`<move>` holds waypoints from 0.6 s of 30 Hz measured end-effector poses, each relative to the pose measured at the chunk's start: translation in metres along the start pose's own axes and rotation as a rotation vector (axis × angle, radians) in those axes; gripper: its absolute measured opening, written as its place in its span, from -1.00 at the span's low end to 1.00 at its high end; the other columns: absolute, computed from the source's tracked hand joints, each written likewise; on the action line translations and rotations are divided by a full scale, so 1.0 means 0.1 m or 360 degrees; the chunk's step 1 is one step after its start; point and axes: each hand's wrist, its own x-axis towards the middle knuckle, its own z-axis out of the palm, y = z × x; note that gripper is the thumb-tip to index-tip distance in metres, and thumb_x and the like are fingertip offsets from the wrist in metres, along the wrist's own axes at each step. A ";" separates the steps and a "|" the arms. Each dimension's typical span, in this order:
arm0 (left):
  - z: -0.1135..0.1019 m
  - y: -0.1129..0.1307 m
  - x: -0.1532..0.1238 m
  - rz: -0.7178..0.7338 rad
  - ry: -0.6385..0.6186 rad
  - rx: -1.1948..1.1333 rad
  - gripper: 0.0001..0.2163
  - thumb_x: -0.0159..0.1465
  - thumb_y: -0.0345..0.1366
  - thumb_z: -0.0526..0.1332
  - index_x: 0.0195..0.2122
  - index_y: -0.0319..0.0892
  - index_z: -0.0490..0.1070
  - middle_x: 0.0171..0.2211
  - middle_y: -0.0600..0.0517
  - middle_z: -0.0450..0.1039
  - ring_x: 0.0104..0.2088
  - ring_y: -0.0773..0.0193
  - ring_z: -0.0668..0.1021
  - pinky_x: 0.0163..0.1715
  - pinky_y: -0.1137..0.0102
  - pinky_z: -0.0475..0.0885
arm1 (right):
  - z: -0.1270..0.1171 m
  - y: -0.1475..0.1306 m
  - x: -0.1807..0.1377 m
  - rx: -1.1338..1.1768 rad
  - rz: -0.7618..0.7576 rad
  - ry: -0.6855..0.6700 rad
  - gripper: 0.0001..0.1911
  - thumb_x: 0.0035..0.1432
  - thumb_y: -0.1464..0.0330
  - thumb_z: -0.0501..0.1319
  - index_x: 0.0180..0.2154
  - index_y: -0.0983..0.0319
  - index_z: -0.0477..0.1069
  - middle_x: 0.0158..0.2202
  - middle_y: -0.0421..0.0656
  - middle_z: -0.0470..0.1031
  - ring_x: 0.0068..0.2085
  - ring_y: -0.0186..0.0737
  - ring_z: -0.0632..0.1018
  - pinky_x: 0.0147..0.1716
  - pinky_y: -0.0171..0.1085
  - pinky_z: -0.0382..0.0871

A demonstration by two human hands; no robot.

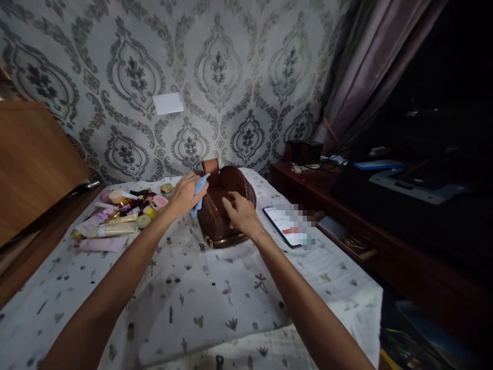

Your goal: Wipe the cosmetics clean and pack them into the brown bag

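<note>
A brown leather cosmetic bag [227, 187] stands on a white patterned bedsheet [200, 298]. My left hand [187, 194] is closed on a light blue cloth [199, 192] and presses it against the bag's left side. My right hand [241, 211] rests on the front of the bag, fingers bent against the leather.
A pile of cosmetics, tubes and small jars [119, 213] lies left of the bag. A phone [287, 225] with a lit screen lies on the sheet to the right. A dark wooden shelf [346, 216] runs along the right side. A wooden headboard [31, 159] stands at the left.
</note>
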 end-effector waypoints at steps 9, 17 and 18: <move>0.06 -0.01 -0.06 0.0008 0.0102 -0.0051 -0.72 0.44 -0.21 0.02 -0.38 -0.16 0.37 -0.38 -0.03 0.45 -0.25 0.17 0.51 -0.12 0.29 0.41 | -0.01 0.02 -0.10 -0.0188 -0.0079 0.0001 -0.70 0.22 0.25 0.13 -0.20 0.31 0.53 -0.54 -0.18 0.55 -0.70 -0.33 0.45 -0.58 -0.34 0.31; 0.14 -0.15 -0.42 -0.0143 0.0155 -0.0010 -0.66 0.43 -0.32 0.02 0.22 -0.17 0.25 0.18 -0.13 0.39 0.22 0.14 0.40 0.25 0.21 0.30 | 0.24 0.13 -0.27 0.0155 -0.0354 0.0186 -0.58 0.25 0.11 0.12 -0.09 0.31 0.47 -0.21 -0.02 0.54 -0.57 -0.33 0.52 -0.58 -0.32 0.38; 0.13 -0.24 -0.47 -0.0265 0.0094 0.0088 -0.65 0.42 -0.34 0.04 0.22 -0.18 0.25 0.16 -0.14 0.40 0.20 0.12 0.41 0.23 0.20 0.32 | 0.27 0.12 -0.30 0.0155 -0.0410 0.0234 -0.61 0.27 0.14 0.12 -0.10 0.30 0.47 -0.21 -0.03 0.52 -0.55 -0.34 0.52 -0.56 -0.32 0.40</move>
